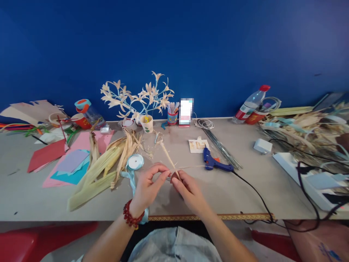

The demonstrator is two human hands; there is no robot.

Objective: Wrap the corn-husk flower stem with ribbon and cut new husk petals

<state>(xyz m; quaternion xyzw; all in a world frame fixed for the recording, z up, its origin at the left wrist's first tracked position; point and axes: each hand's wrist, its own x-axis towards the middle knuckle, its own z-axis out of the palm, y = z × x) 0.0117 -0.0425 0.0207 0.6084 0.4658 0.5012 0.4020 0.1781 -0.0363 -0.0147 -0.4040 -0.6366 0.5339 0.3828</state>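
Between the fingers of my right hand (pixel 189 191) is the lower end of a pale straw-coloured stem (pixel 168 154), tilted with its top away from me and to the left. A thin pale strip (pixel 195 167) crosses this stem and sticks out to the right. My left hand (pixel 151 183) is closed in a pinch where the strip meets the stem, its fingertips close to the right hand's. Just left of my hands lies a roll of light blue ribbon (pixel 135 162), its tail hanging over the table edge. Behind them are dried corn husks (pixel 106 163).
A blue glue gun (pixel 215 163) lies right of my hands, its cord running over the front edge. Wires (pixel 223 149) lie behind it. Husk flowers (pixel 148 92) stand in a paper cup (pixel 147 125). A power strip (pixel 300 178) is at the right, coloured paper (pixel 72 162) at the left.
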